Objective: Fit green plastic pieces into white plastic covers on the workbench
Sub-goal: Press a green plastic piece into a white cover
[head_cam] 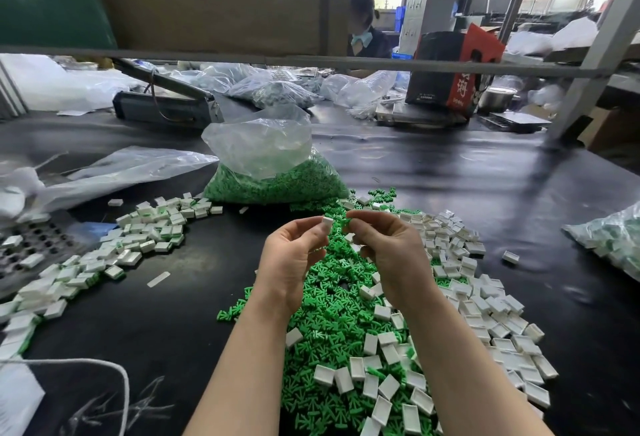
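Up above the green pieces (332,324) heaped on the surface (166,331), the left hand (294,252) pinches a white cover (327,225); the right hand (384,245) has its grip narrowed on something too small to identify.

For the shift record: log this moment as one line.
stage: fitting | left hand: pinches white cover | right hand: fingertips pinched, content unclear | below: green pieces heap

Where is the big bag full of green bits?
The bag of green pieces sits on the black workbench at the middle of the head view, behind both hands and the loose green pile.
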Motion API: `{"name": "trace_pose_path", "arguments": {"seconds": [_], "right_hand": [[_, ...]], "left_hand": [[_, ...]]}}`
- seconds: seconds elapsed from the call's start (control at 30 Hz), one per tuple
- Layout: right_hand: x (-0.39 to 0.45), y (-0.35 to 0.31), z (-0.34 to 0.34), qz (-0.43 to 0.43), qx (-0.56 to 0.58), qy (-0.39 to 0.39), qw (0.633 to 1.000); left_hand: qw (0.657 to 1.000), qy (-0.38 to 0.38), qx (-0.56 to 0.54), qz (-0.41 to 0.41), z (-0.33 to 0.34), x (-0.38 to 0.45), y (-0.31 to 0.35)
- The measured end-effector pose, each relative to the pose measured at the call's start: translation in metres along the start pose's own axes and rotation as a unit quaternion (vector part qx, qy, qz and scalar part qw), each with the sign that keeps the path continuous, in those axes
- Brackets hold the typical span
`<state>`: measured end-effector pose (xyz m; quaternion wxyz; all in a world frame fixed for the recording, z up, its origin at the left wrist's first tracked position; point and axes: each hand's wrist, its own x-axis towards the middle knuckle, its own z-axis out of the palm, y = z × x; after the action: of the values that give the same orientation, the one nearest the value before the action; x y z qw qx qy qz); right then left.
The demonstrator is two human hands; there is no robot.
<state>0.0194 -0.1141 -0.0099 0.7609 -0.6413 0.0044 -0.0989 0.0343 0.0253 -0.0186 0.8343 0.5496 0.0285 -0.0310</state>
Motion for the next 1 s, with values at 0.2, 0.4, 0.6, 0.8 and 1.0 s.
{"name": "trace_pose_path", "arguments": {"seconds": [0.2, 0.4, 0.6, 0.8, 1.0], "right_hand": [[0.001, 0.003, -0.001, -0.001, -0.005, -0.001, 1.000], [0.003, 0.006, -0.001, -0.017, -0.017, 0.020, 1.000], [0.003, 0.006, 0.001, -0.044, -0.029, 0.023, 0.998], [0.004, 0.007, 0.002, -0.060, -0.035, 0.032, 0.997], [0.005, 0.007, 0.003, -0.065, -0.036, 0.042, 0.996]], "left_hand": [[0.999, -0.008, -0.015, 0.028, 0.003, -0.002, 0.000], [0.999, 0.004, -0.042, 0.007, 0.008, -0.003, -0.002], [0.997, 0.020, -0.076, -0.015, 0.008, -0.003, -0.002], [0.995, 0.036, -0.088, -0.020, 0.011, -0.002, -0.003], [0.990, 0.020, -0.133, -0.031, 0.013, -0.004, -0.001]]}}
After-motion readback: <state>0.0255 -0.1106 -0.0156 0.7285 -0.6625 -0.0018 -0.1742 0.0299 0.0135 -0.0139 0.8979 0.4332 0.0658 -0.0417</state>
